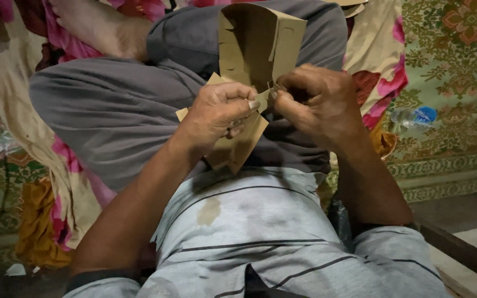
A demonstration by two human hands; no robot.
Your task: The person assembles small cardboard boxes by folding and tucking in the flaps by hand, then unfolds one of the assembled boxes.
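Note:
A flat brown cardboard cutout (256, 44), partly folded with slits and tabs, is held over my lap. My left hand (216, 113) grips its lower flap, thumb and fingers pinched near the middle fold. My right hand (313, 102) is closed on a small tab at the same fold, right next to my left fingertips. The lower part of the cardboard (236, 149) pokes out under my left hand. I sit cross-legged in grey trousers (111, 105) and a striped light shirt.
A floral cloth (379, 66) lies under my legs. A patterned green carpet (454, 60) spreads to the right, with a clear plastic bottle with a blue cap (412, 117) lying on it. A bare foot (97, 27) shows at the top left.

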